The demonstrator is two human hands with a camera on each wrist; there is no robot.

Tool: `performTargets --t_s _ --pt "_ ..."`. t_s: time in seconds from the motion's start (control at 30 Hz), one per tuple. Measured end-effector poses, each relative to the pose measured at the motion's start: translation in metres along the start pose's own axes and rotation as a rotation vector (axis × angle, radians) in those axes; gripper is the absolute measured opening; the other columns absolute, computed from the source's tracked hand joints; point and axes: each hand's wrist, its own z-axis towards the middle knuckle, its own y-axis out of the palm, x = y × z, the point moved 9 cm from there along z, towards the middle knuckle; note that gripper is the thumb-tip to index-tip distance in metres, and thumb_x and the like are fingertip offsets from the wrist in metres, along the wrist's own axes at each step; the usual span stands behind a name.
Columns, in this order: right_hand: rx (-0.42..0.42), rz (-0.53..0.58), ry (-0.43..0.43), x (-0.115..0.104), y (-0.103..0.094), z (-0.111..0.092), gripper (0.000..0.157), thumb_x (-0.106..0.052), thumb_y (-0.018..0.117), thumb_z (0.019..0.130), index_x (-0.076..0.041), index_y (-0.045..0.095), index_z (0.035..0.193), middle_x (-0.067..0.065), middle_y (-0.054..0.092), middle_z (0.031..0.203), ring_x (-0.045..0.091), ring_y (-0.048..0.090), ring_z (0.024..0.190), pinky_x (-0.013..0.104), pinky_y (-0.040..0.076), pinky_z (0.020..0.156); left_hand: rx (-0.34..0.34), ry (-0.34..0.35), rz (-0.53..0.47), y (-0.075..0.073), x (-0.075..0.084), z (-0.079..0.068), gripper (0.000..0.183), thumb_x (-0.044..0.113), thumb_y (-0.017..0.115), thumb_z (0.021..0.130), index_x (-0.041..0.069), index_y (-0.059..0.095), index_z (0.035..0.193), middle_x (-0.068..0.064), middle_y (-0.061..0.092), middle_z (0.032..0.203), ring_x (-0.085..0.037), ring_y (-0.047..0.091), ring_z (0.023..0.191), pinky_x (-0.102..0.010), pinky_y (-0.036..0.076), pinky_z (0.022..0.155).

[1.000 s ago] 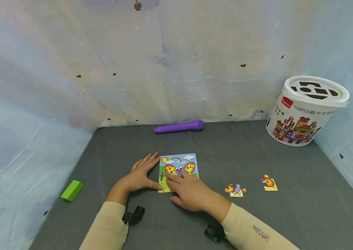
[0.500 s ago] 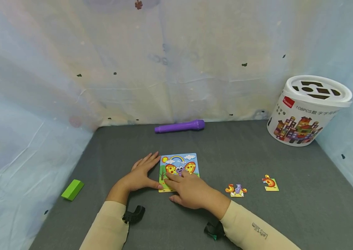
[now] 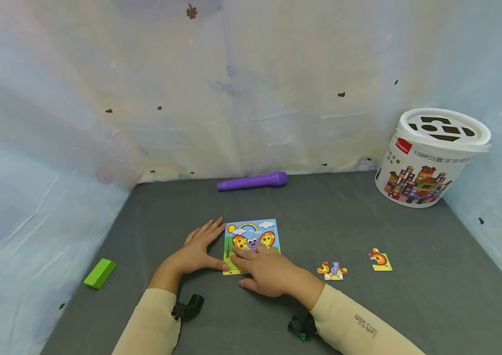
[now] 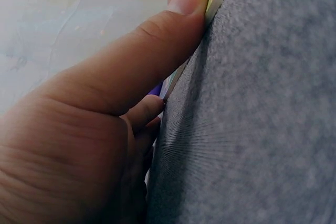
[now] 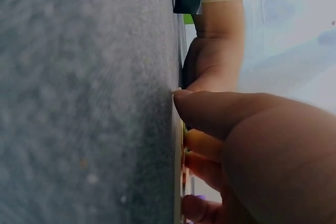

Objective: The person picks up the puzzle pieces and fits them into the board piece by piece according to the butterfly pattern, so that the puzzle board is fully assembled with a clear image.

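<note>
A square butterfly jigsaw puzzle (image 3: 243, 228) lies flat on the dark grey table, its lower right part hidden under my right hand. My left hand (image 3: 195, 255) is spread at its left side, the thumb on the lower left corner and the long fingers reaching along the left edge. The left wrist view shows that thumb (image 4: 173, 27) pressing the board's edge (image 4: 216, 1). My right hand (image 3: 270, 271) rests its extended fingers on the picture, its thumb near the front edge. Two loose puzzle pieces lie to the right: a wider one (image 3: 333, 271) and a corner one (image 3: 381, 261).
A purple toy microphone (image 3: 252, 181) lies along the back of the table. At the back right stands a white block bucket (image 3: 430, 158) with a slotted lid. A green block (image 3: 100, 273) sits near the left edge. Patterned curtains (image 3: 251, 88) enclose the table.
The fingers of my right hand have slid slightly left on the puzzle. My left hand and the loose pieces keep their places; the head view shifts a little.
</note>
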Motion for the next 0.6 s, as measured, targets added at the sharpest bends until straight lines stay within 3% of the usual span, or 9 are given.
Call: performTargets --t_s 0.17,0.27,0.37,0.47,0.6 --pt "0.063 0.269 -0.014 0.008 -0.007 -0.003 0.062 -0.039 0.066 0.111 -0.018 0.049 0.167 0.002 0.042 0.171 0.030 0.038 0.156 0.056 0.034 0.123 -0.020 -0.038 0.012 0.001 -0.003 -0.001 0.125 0.059 0.095 0.078 0.010 0.030 0.174 -0.007 0.017 0.181 -0.034 0.005 0.166 -0.065 -0.001 0.126" --pt "0.129 0.495 -0.030 0.016 -0.019 -0.011 0.062 -0.038 0.065 0.112 -0.012 0.049 0.166 0.006 0.051 0.163 0.023 0.050 0.146 0.049 0.041 0.119 -0.022 -0.047 0.015 0.002 -0.003 0.000 0.126 0.057 0.096 0.078 0.011 0.030 0.174 -0.005 0.017 0.181 -0.033 0.005 0.166 -0.065 0.000 0.126" --pt "0.194 0.700 -0.046 0.024 -0.033 -0.022 0.058 -0.038 0.062 0.114 -0.010 0.051 0.164 0.009 0.060 0.151 0.022 0.062 0.125 0.042 0.054 0.101 -0.022 -0.053 0.013 0.001 -0.003 0.000 0.126 0.058 0.097 0.077 0.012 0.031 0.174 -0.004 0.017 0.181 -0.032 0.005 0.166 -0.064 0.000 0.127" --pt "0.251 0.845 -0.038 0.036 -0.042 -0.035 0.050 -0.033 0.060 0.115 -0.011 0.057 0.159 0.013 0.065 0.143 0.025 0.066 0.111 0.039 0.058 0.086 -0.023 -0.057 0.010 0.001 -0.003 0.001 0.127 0.059 0.097 0.076 0.012 0.031 0.174 -0.003 0.017 0.181 -0.031 0.004 0.166 -0.063 0.000 0.127" --pt "0.304 1.004 -0.021 0.054 -0.047 -0.053 0.043 -0.026 0.055 0.117 -0.007 0.059 0.155 0.020 0.064 0.145 0.039 0.065 0.120 0.049 0.058 0.092 -0.023 -0.056 0.014 0.001 -0.004 0.001 0.128 0.058 0.097 0.075 0.012 0.030 0.174 -0.003 0.017 0.181 -0.030 0.004 0.166 -0.062 0.000 0.127"
